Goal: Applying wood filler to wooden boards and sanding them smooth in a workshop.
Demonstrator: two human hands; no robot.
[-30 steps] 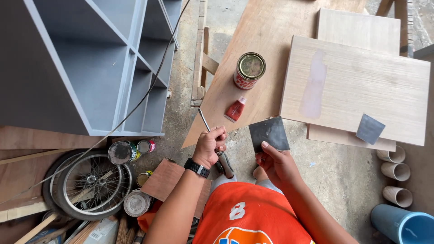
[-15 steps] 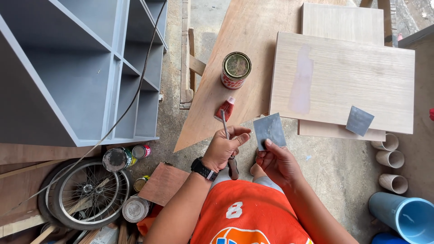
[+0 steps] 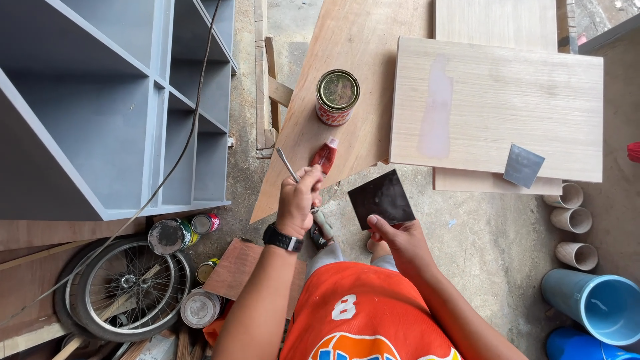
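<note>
1. Gripping a screwdriver (image 3: 300,183), the left hand (image 3: 297,203) is closed in a fist round the tool, metal shaft poking up and away, handle pointing down towards the knees.
2. The right hand (image 3: 393,237) pinches a dark square metal sheet (image 3: 381,198) by its lower edge, thumb on top, sheet held flat out in front of the body.
3. The two hands are close but apart, over the concrete floor (image 3: 480,240).
4. Just past the shaft's tip lies a small red tube (image 3: 325,155) on the brown plywood board (image 3: 360,60), and beyond it stands a closed round tin (image 3: 337,97).
5. To the right, a pale wood panel (image 3: 497,110) carries a smaller grey square (image 3: 523,166) near its front edge.
6. On the left stands a grey shelf unit (image 3: 113,107); below it, a spoked wheel (image 3: 123,287) and some paint cans (image 3: 173,235).
</note>
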